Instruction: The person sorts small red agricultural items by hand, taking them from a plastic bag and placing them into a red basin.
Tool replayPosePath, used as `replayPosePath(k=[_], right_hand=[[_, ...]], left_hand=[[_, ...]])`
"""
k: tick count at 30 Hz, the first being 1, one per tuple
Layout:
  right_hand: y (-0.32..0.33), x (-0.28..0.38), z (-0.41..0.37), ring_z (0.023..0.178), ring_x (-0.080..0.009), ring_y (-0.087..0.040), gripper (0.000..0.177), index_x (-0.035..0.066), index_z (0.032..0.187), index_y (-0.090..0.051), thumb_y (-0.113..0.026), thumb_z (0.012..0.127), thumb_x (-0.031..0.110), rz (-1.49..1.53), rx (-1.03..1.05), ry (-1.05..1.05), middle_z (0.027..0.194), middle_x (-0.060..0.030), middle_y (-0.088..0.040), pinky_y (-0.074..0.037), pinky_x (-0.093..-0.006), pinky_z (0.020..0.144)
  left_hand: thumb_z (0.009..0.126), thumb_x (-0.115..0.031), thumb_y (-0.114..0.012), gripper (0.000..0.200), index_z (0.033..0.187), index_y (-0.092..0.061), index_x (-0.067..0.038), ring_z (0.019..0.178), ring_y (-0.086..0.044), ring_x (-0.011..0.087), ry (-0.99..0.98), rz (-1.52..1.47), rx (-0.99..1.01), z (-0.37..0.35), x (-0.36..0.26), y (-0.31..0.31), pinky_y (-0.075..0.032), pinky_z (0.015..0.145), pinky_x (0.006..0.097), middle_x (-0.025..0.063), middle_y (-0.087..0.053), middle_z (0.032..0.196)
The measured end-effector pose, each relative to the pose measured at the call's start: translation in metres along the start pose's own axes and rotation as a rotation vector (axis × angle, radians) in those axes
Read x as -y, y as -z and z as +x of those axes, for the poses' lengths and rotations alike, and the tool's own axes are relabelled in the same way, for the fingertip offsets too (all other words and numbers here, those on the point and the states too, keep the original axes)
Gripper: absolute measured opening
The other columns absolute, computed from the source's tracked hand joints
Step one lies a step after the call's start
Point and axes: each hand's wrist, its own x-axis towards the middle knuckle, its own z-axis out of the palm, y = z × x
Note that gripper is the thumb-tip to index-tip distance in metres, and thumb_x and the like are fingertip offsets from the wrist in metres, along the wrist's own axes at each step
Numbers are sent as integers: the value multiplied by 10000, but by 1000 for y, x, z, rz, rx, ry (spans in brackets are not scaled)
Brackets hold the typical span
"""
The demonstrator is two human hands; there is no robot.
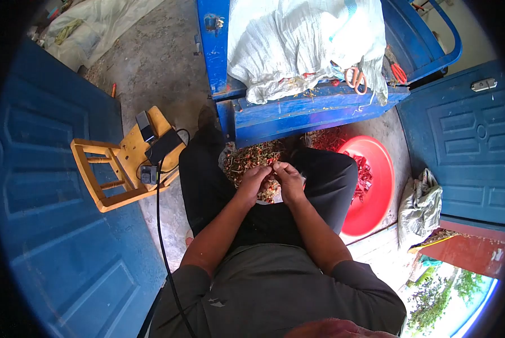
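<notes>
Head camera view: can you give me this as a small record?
Hands: left hand and right hand, held close together; anything pinched too small to tell
Below hands: pile of stems and red bits
Right side: red plastic basin holding red pieces, possibly dried chillies
Left side: wooden chair bearing dark devices
Ahead: blue cargo bed with white woven sack
</notes>
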Motion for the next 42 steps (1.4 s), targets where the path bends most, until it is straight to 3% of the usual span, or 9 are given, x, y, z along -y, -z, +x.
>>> replayPosePath(k=[7, 13, 15, 19, 21, 29, 31, 37, 42], right_hand=[[10, -3, 10, 772, -118, -612, 193, 68, 863, -644, -630, 980, 220, -171, 92, -86, 847, -26, -660, -497, -289, 720], [37, 1, 41, 697, -141, -577, 208, 88, 874, -624, -611, 986, 262, 232, -103, -401, 775, -23, -621, -474, -290, 699], [80, -15, 64, 895, -148, -601, 230, 64, 1068, -674, -642, 952, 260, 357, -52, -354, 985, -32, -669, -496, -323, 794], [56, 33, 38, 990, -189, -655, 416, -25, 1255, -638, -687, 871, 128, -532, 185, -214, 1120, -89, -701, -518, -331, 888], [69, 17, 35, 1091, -202, -640, 451, -21, 1298, -608, -672, 869, 106, -1027, 212, 145, 1180, -108, -690, -494, -341, 955], [23, 31, -3, 1090, -194, -640, 442, -1, 1270, -633, -742, 865, 139, -564, 350, 123, 1201, -115, -671, -490, -324, 956], [18, 37, -2, 1029, -178, -650, 362, 7, 1190, -685, -755, 849, 102, -797, 257, 245, 1115, -97, -680, -519, -317, 893], [25, 76, -18, 930, -136, -661, 167, 8, 1005, -712, -750, 842, 0, -554, 103, 422, 1004, -64, -697, -537, -280, 835], [117, 172, -45, 922, -149, -661, 244, 22, 1098, -688, -729, 857, 34, -675, -542, 673, 988, -78, -715, -527, -295, 856]], left_hand=[[965, -268, -578, 206, 865, -618, -93, 542, -497, 57, 34, -4, -2, 2, 5, 2, -366, 482, 219, -23, -587, 715], [985, -240, -516, 176, 944, -601, -91, 508, -406, 66, 87, -34, 78, 11, 5, -5, -304, 458, 241, -42, -504, 690], [991, -218, -498, 171, 973, -600, -82, 491, -380, 66, 63, -140, 149, 10, 9, 1, -297, 451, 248, -41, -489, 679], [992, -213, -500, 191, 1013, -603, -52, 503, -387, 76, 52, -143, 33, 3, 7, 3, -295, 459, 246, -33, -486, 682], [987, -212, -506, 189, 1018, -601, -52, 519, -398, 77, 81, -138, 56, 3, 7, 2, -298, 468, 246, -30, -495, 691], [981, -261, -518, 192, 923, -575, -87, 531, -425, 80, 65, -72, 81, 5, 14, 4, -308, 471, 258, -19, -513, 699], [984, -262, -515, 191, 909, -567, -94, 532, -425, 78, 41, -69, 97, -1, 8, 1, -308, 470, 252, -18, -516, 700], [990, -275, -535, 216, 920, -587, -78, 538, -431, 75, 63, -37, 107, -3, 3, -6, -321, 475, 239, -22, -526, 693], [976, -250, -558, 215, 917, -628, -55, 532, -414, 65, 118, 8, 74, -3, 6, -3, -324, 478, 246, -27, -517, 676]])
